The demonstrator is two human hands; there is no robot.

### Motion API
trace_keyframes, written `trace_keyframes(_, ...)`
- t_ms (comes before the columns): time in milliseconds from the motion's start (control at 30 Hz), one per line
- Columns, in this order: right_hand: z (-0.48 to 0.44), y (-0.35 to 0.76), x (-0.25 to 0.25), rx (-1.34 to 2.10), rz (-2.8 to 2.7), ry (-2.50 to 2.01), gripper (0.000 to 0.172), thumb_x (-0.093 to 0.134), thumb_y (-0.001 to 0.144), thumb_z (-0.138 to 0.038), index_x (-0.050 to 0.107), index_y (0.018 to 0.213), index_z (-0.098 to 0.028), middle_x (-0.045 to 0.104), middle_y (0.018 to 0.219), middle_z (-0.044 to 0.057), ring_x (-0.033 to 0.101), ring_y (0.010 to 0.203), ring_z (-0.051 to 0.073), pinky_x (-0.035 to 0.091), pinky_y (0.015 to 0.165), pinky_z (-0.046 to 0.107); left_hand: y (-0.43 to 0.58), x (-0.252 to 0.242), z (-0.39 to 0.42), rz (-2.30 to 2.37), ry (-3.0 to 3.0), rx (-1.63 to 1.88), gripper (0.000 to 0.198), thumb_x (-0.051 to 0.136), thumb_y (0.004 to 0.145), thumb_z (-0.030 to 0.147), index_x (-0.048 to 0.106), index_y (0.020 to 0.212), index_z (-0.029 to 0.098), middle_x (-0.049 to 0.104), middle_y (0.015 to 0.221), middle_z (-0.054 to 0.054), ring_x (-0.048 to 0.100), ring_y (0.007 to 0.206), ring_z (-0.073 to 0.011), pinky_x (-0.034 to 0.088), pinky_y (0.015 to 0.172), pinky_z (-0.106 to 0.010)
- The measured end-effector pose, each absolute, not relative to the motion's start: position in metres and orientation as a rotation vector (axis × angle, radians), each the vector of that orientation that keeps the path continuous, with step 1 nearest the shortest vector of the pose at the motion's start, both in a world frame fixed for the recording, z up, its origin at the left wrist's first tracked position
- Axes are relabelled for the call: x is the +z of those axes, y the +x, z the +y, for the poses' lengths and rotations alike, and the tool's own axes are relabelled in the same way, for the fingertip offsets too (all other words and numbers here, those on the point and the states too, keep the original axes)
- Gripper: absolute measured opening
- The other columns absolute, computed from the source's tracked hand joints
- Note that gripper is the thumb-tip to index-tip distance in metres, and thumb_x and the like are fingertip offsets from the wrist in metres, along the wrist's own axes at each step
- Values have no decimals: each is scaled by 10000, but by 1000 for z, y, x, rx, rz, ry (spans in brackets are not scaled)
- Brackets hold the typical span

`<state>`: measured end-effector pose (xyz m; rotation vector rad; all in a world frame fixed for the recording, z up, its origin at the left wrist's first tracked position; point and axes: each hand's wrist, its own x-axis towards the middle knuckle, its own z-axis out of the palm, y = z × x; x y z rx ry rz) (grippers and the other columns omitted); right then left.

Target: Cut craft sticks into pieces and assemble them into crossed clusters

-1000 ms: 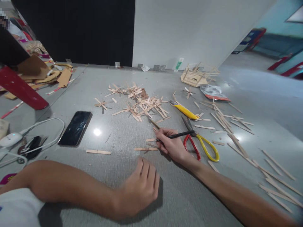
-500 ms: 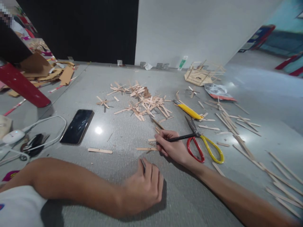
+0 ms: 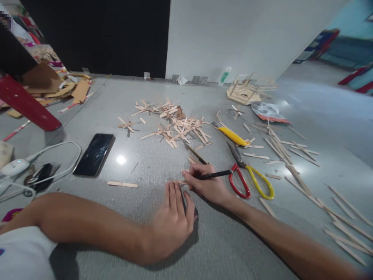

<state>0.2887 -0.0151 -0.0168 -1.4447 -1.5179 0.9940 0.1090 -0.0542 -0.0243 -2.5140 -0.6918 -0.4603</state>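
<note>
My right hand is closed around a black pen-like tool, its back end pointing right toward the scissors. Flat on the table, the fingers of my left hand reach up to a small wooden stick between the two hands, mostly covered by them. A dark slim object shows between my left fingers. Just beyond my right hand lies a thin brown tool. One notched stick rests to the left. Scissors with red and yellow handles lie open beside my right wrist.
A pile of sticks spreads across the middle. Behind the scissors is a yellow cutter. A phone and a white cable lie left, long strips right, a wooden frame at the back. A person is partly visible far left.
My left hand has moved forward and its fingers have straightened onto the stick. My right hand has shifted slightly left, and the tool in it lies at a changed angle.
</note>
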Motion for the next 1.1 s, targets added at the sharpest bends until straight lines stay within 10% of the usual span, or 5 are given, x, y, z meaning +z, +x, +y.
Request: trace_keyframes(1100,-28,285,-20,261,-1625,-1410,226,611,993,-360,677,826,-222,620,706,-7,554,599,145,458,600,265,109,-31,-44,-593,-2625,-245,484,480,1054,385,616,1196,-57,692,1150,-421,736,1110,-466,536,953,-578)
